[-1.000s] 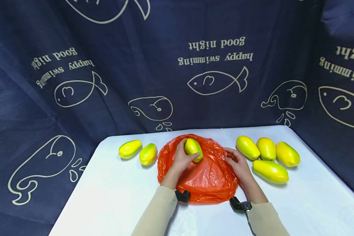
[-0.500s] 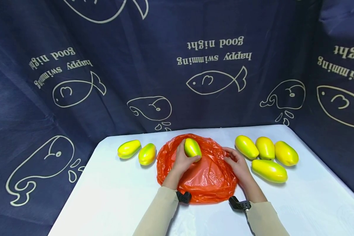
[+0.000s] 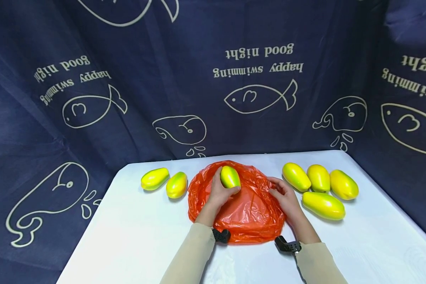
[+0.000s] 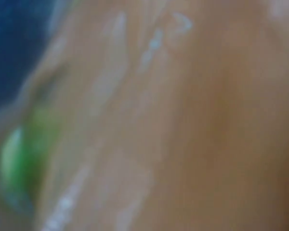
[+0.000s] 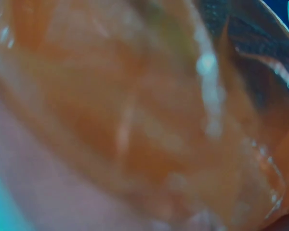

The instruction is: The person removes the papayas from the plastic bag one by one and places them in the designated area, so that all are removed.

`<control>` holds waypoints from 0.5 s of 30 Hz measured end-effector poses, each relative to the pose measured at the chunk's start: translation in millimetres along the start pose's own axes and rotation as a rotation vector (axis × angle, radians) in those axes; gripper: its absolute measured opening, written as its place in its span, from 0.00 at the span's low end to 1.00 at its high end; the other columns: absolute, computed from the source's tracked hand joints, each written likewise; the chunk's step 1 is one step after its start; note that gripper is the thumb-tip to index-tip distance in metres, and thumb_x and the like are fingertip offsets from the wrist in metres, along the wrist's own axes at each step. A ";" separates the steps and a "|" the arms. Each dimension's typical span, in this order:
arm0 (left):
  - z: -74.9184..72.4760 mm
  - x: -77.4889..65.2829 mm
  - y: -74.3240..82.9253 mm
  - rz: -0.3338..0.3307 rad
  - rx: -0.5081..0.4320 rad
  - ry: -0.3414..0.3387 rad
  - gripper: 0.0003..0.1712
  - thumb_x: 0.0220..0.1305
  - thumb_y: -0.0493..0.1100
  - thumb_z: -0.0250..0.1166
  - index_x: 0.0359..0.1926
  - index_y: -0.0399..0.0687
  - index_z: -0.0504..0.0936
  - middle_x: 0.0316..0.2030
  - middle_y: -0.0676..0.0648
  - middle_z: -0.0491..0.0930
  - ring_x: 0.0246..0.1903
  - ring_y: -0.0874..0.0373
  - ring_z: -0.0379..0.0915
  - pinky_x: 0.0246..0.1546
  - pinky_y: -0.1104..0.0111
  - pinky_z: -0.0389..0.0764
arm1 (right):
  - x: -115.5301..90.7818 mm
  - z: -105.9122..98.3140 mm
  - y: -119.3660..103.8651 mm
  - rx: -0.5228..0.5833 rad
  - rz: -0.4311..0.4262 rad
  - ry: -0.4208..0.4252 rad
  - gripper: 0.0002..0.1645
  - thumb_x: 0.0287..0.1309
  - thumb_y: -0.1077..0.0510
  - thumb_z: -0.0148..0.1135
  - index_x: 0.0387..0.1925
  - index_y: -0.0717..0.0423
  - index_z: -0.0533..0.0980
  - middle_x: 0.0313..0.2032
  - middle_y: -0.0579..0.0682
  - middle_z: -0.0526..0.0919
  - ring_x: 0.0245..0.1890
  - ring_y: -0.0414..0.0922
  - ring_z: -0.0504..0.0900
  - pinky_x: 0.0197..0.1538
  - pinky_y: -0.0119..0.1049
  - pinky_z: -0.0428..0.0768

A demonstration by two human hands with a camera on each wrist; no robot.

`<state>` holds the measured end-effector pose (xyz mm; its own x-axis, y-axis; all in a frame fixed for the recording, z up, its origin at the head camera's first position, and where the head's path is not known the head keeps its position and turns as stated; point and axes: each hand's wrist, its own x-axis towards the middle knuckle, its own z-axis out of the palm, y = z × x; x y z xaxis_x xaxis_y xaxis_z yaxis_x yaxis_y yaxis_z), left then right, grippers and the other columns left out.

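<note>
A red plastic bag [image 3: 246, 213] lies spread open in the middle of the table, its rim bunched into a ring. Inside its far left part, my left hand [image 3: 220, 195] grips a yellow-green papaya [image 3: 230, 176] between thumb and fingers. The papaya's underside is hidden. At the bag's right rim, my right hand [image 3: 285, 199] pinches the crumpled plastic between thumb and fingers. Blurred plastic film fills most of both wrist views, and a green patch of the papaya [image 4: 14, 166] shows at the left of the left wrist view.
Two papayas [image 3: 176, 185] lie left of the bag on the white table [image 3: 135, 236]. To the right, several more papayas [image 3: 324, 206] sit close together beside my right hand. A dark blue curtain [image 3: 184, 90] with fish drawings hangs behind the table.
The papaya in my left hand has shifted slightly up in the head view, toward the bag's far rim. My right hand has kept its place on the bag.
</note>
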<state>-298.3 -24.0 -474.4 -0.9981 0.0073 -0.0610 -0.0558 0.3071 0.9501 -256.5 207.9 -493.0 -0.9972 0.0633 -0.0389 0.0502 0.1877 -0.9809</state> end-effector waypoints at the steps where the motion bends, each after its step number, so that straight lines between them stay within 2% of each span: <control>1: 0.0 0.2 0.1 -0.003 0.001 -0.002 0.61 0.51 0.42 0.77 0.78 0.63 0.48 0.71 0.47 0.60 0.64 0.45 0.62 0.66 0.47 0.72 | 0.0 0.1 -0.3 -0.003 0.000 0.002 0.27 0.72 0.58 0.52 0.70 0.43 0.67 0.66 0.52 0.70 0.60 0.48 0.71 0.54 0.25 0.79; 15: 1.0 -0.3 -0.1 -0.001 0.013 -0.024 0.61 0.49 0.45 0.78 0.77 0.63 0.50 0.69 0.46 0.61 0.62 0.45 0.63 0.63 0.48 0.74 | -0.4 -0.1 0.6 0.029 -0.017 -0.008 0.27 0.72 0.60 0.51 0.70 0.46 0.66 0.67 0.52 0.70 0.59 0.49 0.71 0.52 0.25 0.81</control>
<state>-297.9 -23.1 -474.7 -0.9972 0.0294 -0.0694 -0.0564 0.3196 0.9459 -256.0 208.1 -493.6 -0.9984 0.0521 -0.0239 0.0320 0.1602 -0.9866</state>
